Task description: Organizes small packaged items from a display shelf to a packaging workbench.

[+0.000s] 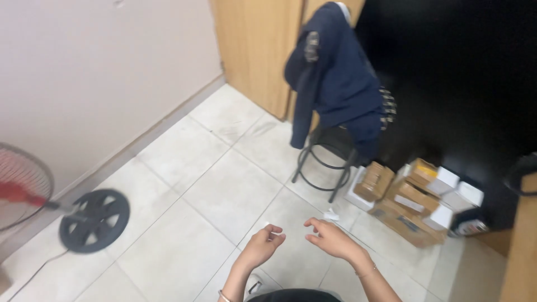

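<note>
Below, the left hand (262, 246) and right hand (331, 237) hover close together over a tiled floor (224, 190), seen from above. The left hand is loosely curled, thumb and forefinger pinching a small white scrap (273, 229); what the scrap is cannot be told. The right hand is half open, fingers bent and pointing toward the left, holding nothing that shows. Both forearms rise from the bottom edge and angle inward, each wrist wearing a thin bracelet, the hands near each other but apart.

Just beyond the right hand a crumpled white paper (331, 214) lies on the floor beside a black stool (326, 159), which has a dark blue jacket (330, 72) draped over it. To the right of the stool sits a cluster of cardboard and white boxes (417, 198) against a black wall panel. At far left, a standing fan (22, 187) with a red blade leans over its round black base (94, 220), its cord trailing across the tiles beside a pale wall.
</note>
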